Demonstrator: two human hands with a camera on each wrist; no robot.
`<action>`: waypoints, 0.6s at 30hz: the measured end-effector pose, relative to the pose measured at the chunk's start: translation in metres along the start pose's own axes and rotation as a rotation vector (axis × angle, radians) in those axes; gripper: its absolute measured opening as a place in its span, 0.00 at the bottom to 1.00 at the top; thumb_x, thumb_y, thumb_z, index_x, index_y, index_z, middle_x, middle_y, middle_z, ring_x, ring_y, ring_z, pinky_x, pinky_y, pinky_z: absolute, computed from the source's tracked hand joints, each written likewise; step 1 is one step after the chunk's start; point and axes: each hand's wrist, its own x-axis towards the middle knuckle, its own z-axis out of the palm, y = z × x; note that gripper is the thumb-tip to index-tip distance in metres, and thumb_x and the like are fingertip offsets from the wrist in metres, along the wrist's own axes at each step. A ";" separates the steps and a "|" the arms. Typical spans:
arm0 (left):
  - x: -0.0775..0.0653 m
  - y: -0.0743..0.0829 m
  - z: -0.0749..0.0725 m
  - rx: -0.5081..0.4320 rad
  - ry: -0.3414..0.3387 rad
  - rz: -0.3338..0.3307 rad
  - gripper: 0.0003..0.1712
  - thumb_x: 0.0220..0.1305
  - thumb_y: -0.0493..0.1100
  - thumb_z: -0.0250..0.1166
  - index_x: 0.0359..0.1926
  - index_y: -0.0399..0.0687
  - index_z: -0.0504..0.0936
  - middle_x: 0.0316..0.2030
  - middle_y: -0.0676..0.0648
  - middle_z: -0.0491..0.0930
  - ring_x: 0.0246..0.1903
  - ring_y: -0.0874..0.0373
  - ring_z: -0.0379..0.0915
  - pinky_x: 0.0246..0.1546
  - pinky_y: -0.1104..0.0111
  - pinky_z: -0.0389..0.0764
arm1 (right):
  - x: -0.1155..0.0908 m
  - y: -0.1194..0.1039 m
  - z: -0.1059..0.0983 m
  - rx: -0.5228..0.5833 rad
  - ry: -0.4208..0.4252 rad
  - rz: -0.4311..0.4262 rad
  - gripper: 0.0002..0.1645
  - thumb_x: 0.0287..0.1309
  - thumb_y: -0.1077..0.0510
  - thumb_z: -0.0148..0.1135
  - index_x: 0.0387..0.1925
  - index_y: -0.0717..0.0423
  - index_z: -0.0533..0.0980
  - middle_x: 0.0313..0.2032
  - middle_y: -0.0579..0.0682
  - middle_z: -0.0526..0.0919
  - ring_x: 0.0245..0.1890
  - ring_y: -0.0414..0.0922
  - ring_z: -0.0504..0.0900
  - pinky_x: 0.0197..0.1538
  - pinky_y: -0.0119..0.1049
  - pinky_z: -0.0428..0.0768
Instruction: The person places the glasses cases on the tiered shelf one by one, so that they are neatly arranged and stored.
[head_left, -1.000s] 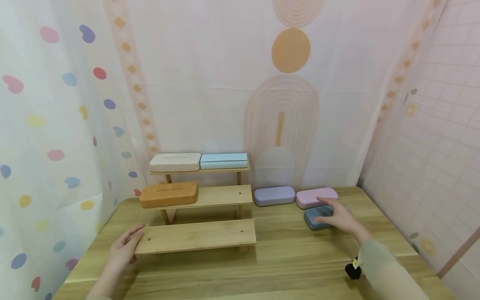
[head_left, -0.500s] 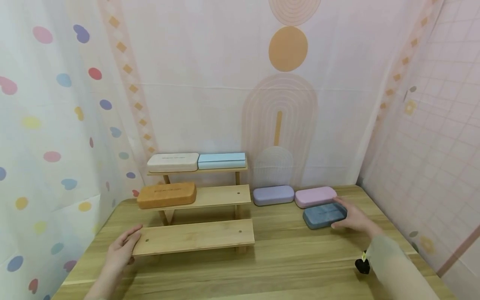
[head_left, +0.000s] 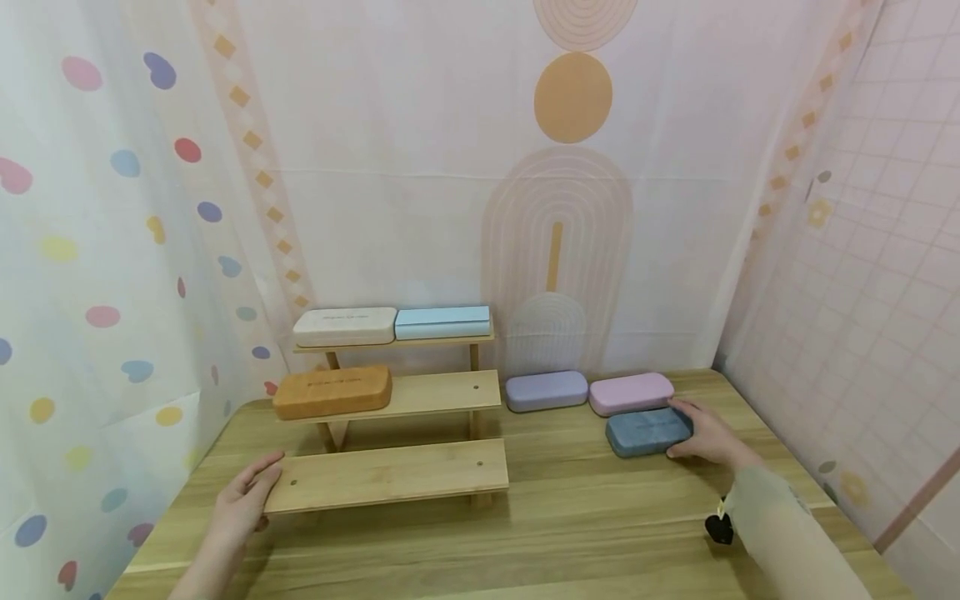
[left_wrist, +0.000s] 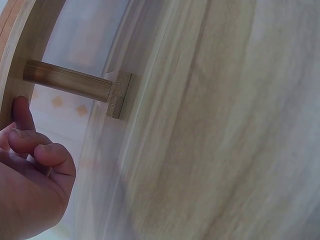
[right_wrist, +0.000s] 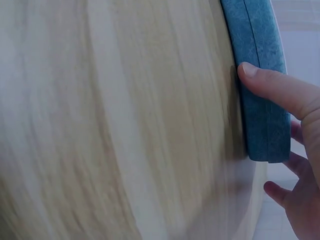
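At the right of the head view, my right hand (head_left: 712, 435) grips the right end of a dark blue glasses case (head_left: 648, 431) lying on the table. Its thumb (right_wrist: 272, 85) presses the case's near long side in the right wrist view, with other fingers partly hidden behind. My left hand (head_left: 243, 496) holds the left end of the lowest step of a wooden three-tier stand (head_left: 386, 477). In the left wrist view one finger (left_wrist: 22, 112) touches the board, the others curl below it. A pink glasses case (head_left: 632, 393) lies just behind the blue one.
A lavender glasses case (head_left: 547, 391) lies left of the pink one. On the stand's top step sit a white case (head_left: 345, 327) and a light blue case (head_left: 442, 322); an orange-brown case (head_left: 332, 392) occupies the middle step's left half. Patterned curtains (head_left: 405, 208) hang behind the table (head_left: 570, 517).
My right hand has moved right from above the blue case to its right end and now grips it there. The left hand keeps its place on the stand.
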 end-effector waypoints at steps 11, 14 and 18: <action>0.000 -0.001 0.000 0.004 0.010 0.017 0.20 0.68 0.61 0.58 0.59 0.70 0.76 0.31 0.70 0.79 0.20 0.65 0.65 0.20 0.73 0.71 | -0.007 0.000 0.001 0.026 -0.070 0.068 0.52 0.34 0.52 0.82 0.61 0.69 0.68 0.57 0.75 0.64 0.55 0.70 0.66 0.54 0.65 0.67; 0.000 -0.002 0.000 0.001 0.012 0.016 0.20 0.68 0.60 0.58 0.59 0.69 0.77 0.30 0.70 0.79 0.21 0.65 0.66 0.20 0.73 0.70 | -0.008 0.000 0.002 0.074 -0.075 0.065 0.51 0.35 0.54 0.81 0.60 0.70 0.68 0.58 0.74 0.66 0.57 0.70 0.66 0.56 0.64 0.66; 0.000 -0.002 0.000 0.002 0.008 0.012 0.20 0.68 0.61 0.58 0.59 0.70 0.76 0.31 0.70 0.79 0.21 0.65 0.65 0.20 0.73 0.70 | -0.009 -0.001 0.003 0.126 -0.075 0.065 0.49 0.35 0.56 0.81 0.58 0.71 0.68 0.57 0.73 0.69 0.58 0.69 0.66 0.58 0.63 0.65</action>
